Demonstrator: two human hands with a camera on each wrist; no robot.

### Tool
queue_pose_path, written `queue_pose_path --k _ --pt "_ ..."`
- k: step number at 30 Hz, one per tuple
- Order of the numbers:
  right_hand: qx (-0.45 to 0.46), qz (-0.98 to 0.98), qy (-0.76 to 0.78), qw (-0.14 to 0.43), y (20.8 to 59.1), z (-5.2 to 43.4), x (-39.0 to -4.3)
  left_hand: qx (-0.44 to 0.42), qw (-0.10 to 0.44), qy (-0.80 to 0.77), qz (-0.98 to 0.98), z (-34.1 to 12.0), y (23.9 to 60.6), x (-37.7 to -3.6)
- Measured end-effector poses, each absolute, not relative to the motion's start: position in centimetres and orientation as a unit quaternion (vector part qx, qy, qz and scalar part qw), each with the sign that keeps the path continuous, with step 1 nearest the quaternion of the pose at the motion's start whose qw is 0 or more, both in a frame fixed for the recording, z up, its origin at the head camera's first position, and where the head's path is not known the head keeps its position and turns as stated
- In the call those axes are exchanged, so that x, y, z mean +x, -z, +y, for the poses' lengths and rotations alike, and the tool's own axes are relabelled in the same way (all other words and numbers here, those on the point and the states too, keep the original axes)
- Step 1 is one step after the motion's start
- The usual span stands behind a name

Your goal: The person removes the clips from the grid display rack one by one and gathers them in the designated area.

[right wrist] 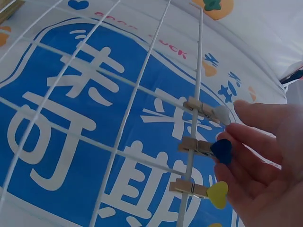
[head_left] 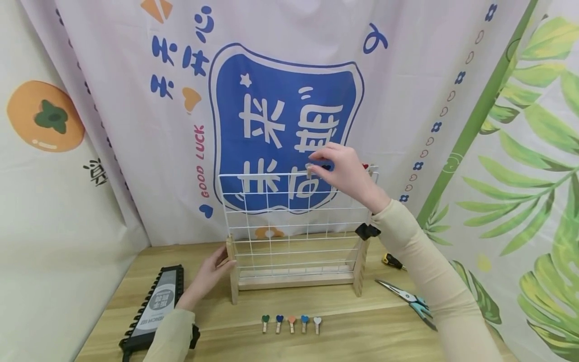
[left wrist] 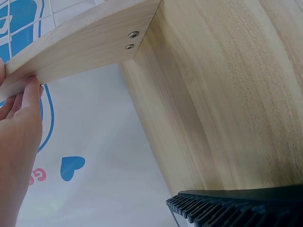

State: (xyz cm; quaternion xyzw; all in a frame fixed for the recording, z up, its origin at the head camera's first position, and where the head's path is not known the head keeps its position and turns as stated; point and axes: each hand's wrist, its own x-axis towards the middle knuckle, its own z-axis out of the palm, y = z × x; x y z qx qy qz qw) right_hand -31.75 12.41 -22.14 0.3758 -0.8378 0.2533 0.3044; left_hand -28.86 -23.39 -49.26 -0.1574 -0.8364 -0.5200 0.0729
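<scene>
A white wire grid (head_left: 267,208) stands in a wooden frame (head_left: 294,282) on the table. My left hand (head_left: 211,274) grips the frame's left upright (left wrist: 71,56), fingers and thumb on either side. At the grid's top wire is my right hand (head_left: 346,171). Its thumb and fingers lie close around a mini clothespin with a white heart (right wrist: 221,114), clipped to that wire, with the heart's face uncovered. Beside it on the wire are clothespins with a dark blue heart (right wrist: 221,150) and a yellow heart (right wrist: 218,195). A red heart (head_left: 365,166) shows farther right.
Several heart clothespins, including a green one (head_left: 265,319) and an orange one (head_left: 291,320), lie in a row before the frame. A black-edged grey device (head_left: 158,304) lies at left. Scissors (head_left: 409,297) and a yellow-black tool (head_left: 393,261) lie at right. A printed curtain (head_left: 181,166) hangs behind.
</scene>
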Motion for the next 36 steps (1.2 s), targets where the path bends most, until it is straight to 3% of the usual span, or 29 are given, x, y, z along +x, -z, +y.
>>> queue_pose_path --k 10,36 --pt "0.364 -0.863 -0.229 0.264 21.8 12.0 -32.2 -0.151 0.062 0.521 -0.837 -23.4 49.1 -28.7" --pt "0.365 -0.83 -0.263 0.331 22.3 12.3 -30.4 -0.153 0.057 0.525 -0.835 -23.5 49.1 -28.8"
